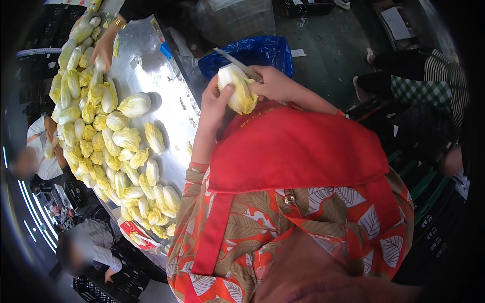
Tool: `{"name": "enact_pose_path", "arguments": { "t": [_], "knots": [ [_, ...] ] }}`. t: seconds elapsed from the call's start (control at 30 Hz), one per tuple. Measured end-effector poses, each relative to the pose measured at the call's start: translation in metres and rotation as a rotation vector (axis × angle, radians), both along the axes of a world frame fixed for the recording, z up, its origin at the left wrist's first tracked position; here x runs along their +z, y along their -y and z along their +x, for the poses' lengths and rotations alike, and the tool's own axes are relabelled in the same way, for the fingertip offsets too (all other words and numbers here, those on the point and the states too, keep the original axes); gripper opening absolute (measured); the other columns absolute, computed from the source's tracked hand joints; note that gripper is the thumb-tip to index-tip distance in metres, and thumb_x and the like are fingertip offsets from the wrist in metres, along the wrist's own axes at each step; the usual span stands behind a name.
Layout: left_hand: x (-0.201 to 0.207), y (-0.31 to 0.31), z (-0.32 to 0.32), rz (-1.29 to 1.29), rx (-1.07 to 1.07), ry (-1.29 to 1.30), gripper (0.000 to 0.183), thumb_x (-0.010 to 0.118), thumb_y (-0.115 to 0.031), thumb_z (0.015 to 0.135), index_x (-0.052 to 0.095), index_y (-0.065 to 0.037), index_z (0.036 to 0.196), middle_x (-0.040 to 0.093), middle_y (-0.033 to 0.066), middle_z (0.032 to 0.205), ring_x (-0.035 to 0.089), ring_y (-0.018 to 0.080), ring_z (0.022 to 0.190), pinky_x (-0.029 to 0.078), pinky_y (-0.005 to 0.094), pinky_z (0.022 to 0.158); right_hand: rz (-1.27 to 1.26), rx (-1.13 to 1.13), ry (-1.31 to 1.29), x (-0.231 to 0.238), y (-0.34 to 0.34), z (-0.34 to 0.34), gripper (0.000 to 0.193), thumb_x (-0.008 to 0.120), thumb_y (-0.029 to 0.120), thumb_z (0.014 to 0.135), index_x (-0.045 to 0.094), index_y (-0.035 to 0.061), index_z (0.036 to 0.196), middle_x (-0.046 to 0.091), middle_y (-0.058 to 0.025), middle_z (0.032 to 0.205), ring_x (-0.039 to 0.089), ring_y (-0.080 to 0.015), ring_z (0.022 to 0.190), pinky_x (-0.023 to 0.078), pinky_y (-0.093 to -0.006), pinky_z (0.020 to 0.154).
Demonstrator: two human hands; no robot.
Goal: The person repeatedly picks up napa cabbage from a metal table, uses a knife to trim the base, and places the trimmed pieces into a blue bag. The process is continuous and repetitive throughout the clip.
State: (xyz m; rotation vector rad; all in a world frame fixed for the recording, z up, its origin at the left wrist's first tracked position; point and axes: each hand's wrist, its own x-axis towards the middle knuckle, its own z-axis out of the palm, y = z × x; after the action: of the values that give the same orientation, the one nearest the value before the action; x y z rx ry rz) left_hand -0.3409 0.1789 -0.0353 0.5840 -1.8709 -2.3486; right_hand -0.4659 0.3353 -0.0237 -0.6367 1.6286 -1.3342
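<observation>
My left hand [217, 101] is closed round a small napa cabbage [237, 90], its white base pointing up and its yellow leaves hanging down. My right hand [277, 83] touches the cabbage's right side and grips a knife [235, 60]. The knife's blade points up and away to the left, behind the cabbage; its handle is mostly hidden by my fingers. Both hands are in front of my red apron, off the edge of the metal table [172, 96]. To my left a big heap of napa cabbages [96, 126] covers the table's far side, with several loose ones [135, 105] nearer me.
A blue plastic bag [278, 53] lies open just beyond my hands. Another person's hand [103, 50] reaches into the heap. Two people [88, 247] are at the table's left side. Someone in a checked apron [419, 93] is on the right, by dark crates [429, 242].
</observation>
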Motion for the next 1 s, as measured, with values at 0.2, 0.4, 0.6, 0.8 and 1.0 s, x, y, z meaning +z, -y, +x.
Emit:
{"name": "enact_pose_path", "arguments": {
  "t": [0.2, 0.4, 0.6, 0.8, 1.0],
  "knots": [
    [-0.007, 0.007, 0.004, 0.293, 0.002, -0.01, 0.05, 0.06, -0.026, 0.092, 0.046, 0.001, 0.131, 0.057, 0.0093, 0.12, 0.056, 0.0157, 0.105, 0.043, 0.0287, 0.093, -0.042, -0.149, -0.186, -0.003, 0.003, 0.005, 0.041, 0.06, 0.013, 0.074, 0.059, -0.0041, 0.111, 0.065, -0.0187, 0.102, 0.064, -0.0256, 0.094, 0.048, -0.0326, 0.085],
    [-0.012, 0.001, 0.001, -0.106, -0.009, -0.019, 0.054, 0.062, -0.022, 0.088, 0.039, -0.001, 0.131, 0.055, 0.0109, 0.118, 0.057, 0.0181, 0.1, 0.045, 0.0299, 0.089, -0.066, -0.04, -0.253, -0.001, 0.004, 0.003, 0.043, 0.061, 0.012, 0.073, 0.059, -0.0032, 0.113, 0.066, -0.0184, 0.101, 0.064, -0.0271, 0.093, 0.049, -0.0327, 0.083],
    [-0.018, 0.015, 0.007, 0.278, 0.111, 0.058, 0.05, 0.059, -0.027, 0.087, 0.044, -0.002, 0.127, 0.057, 0.0142, 0.114, 0.055, 0.0261, 0.111, 0.045, 0.0428, 0.096, 0.035, -0.2, -0.384, -0.022, 0.001, -0.026, 0.051, 0.065, 0.018, 0.073, 0.057, -0.0013, 0.119, 0.065, -0.02, 0.104, 0.065, -0.0294, 0.094, 0.049, -0.0345, 0.083],
    [-0.006, 0.006, -0.006, 0.436, 0.134, -0.067, 0.058, 0.053, -0.038, 0.084, 0.046, -0.002, 0.128, 0.048, 0.0148, 0.134, 0.046, 0.0314, 0.126, 0.035, 0.048, 0.106, 0.008, -0.24, -0.42, -0.04, 0.01, -0.029, 0.064, 0.072, 0.037, 0.077, 0.053, 0.0009, 0.126, 0.066, -0.0111, 0.093, 0.065, -0.0206, 0.074, 0.052, -0.03, 0.067],
    [-0.002, -0.002, -0.01, 0.447, 0.03, -0.071, 0.063, 0.053, -0.04, 0.086, 0.04, -0.001, 0.134, 0.047, 0.014, 0.135, 0.049, 0.0296, 0.122, 0.038, 0.0418, 0.104, -0.08, -0.019, 0.133, 0.003, 0.012, 0.008, 0.058, 0.074, 0.029, 0.075, 0.053, 0.0024, 0.123, 0.061, -0.0022, 0.082, 0.052, -0.0049, 0.054, 0.04, -0.018, 0.046]
  ]
}}
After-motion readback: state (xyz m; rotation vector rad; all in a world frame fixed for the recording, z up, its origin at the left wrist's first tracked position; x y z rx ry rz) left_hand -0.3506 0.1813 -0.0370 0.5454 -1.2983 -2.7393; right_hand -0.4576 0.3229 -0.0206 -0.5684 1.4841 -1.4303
